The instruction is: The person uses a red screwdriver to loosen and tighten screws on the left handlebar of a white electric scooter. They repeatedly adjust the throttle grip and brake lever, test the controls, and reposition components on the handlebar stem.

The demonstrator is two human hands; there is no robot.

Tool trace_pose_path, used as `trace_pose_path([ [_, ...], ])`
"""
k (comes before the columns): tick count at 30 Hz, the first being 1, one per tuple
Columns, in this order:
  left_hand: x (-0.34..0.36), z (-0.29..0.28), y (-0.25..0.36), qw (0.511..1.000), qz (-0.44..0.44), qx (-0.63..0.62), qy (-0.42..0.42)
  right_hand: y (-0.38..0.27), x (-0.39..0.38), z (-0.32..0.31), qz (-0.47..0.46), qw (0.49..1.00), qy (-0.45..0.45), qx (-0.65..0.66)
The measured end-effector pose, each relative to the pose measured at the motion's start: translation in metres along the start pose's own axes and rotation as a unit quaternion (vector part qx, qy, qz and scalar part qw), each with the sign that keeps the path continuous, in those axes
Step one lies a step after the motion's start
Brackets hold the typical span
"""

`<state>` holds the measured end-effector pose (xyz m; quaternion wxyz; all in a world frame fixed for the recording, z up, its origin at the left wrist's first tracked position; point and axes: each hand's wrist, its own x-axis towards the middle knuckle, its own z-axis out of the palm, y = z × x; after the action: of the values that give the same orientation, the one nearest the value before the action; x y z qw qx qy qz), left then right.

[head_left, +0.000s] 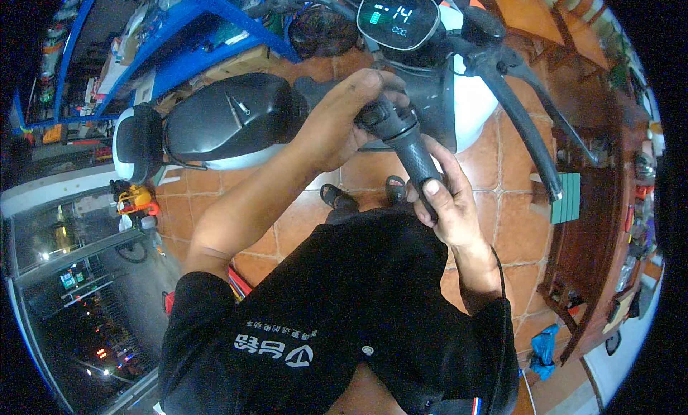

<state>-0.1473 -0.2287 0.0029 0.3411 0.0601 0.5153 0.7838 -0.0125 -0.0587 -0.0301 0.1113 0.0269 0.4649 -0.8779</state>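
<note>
tiled floor (516,221) below; both hands (401,150) cover much of the handlebar grip (416,157).

Terracotta floor tiles (516,221) with pale grout underfoot, blue metal shelving (179,35) crowded with boxes at upper left, wooden chairs (545,13) at upper right, dark wooden furniture (595,221) along the right, a glass-fronted counter (64,250) at left, all under dim, cool light.

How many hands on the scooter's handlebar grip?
2. The left hand wraps the switch end of the handlebar grip, near the display. The right hand holds the grip's outer end, lower right. No others visible.
</note>
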Motion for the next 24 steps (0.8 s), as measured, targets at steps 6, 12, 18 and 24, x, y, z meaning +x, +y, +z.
trace_pose_path([
  [6, 0.008, 0.009, 0.004, 0.999, -0.018, -0.047, 0.016, -0.012, 0.004, 0.007, 0.052, 0.988, 0.003, 0.148],
  [12, 0.01, 0.02, 0.0, 0.993, -0.01, -0.111, 0.023, -0.019, 0.001, 0.014, 0.068, 0.976, 0.013, 0.206],
  [18, 0.012, 0.028, 0.0, 0.993, 0.008, -0.111, 0.024, -0.018, -0.001, 0.006, 0.077, 0.956, -0.034, 0.28],
  [24, -0.001, 0.022, -0.009, 0.989, 0.051, -0.132, 0.051, 0.001, 0.003, 0.015, -0.062, 0.987, 0.043, -0.142],
])
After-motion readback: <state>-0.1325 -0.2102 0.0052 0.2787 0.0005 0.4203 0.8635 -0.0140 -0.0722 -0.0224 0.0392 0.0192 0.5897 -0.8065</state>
